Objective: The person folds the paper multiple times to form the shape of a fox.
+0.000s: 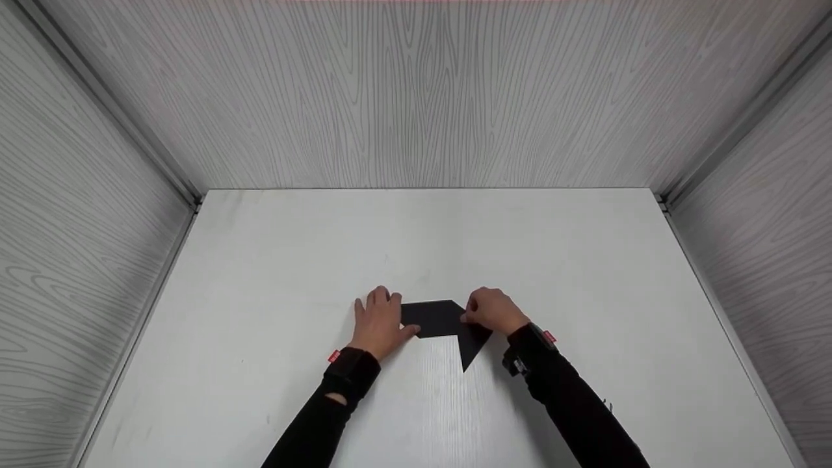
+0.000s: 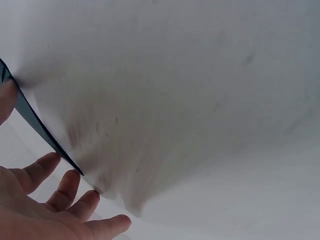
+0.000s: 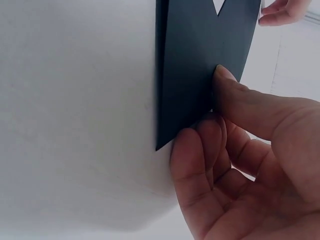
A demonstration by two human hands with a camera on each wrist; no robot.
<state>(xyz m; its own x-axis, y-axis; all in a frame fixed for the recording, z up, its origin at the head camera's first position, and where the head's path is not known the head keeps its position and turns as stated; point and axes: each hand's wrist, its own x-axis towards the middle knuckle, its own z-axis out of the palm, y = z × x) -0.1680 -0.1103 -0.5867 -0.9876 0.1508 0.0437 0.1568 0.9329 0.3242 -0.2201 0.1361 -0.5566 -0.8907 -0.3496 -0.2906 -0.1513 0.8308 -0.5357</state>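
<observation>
A folded sheet of black paper (image 1: 430,319) lies on the white table, with a pointed flap (image 1: 470,348) slanting down at its right end. Thumb and curled fingers of my right hand (image 1: 496,311) pinch the paper near that fold. In the right wrist view, the thumb lies on top of the dark sheet (image 3: 190,65) beside its edge. My left hand (image 1: 378,323) rests at the paper's left end, fingers spread and fairly straight, thumb on the lower edge. Only a thin strip of the paper (image 2: 37,122) shows in the left wrist view, touched by the fingertips.
The white tabletop (image 1: 286,253) runs back to a grey wood-grain wall (image 1: 416,97). Similar panels stand on the left (image 1: 78,227) and right (image 1: 760,214). Small dark marks (image 1: 608,405) lie beside the right forearm.
</observation>
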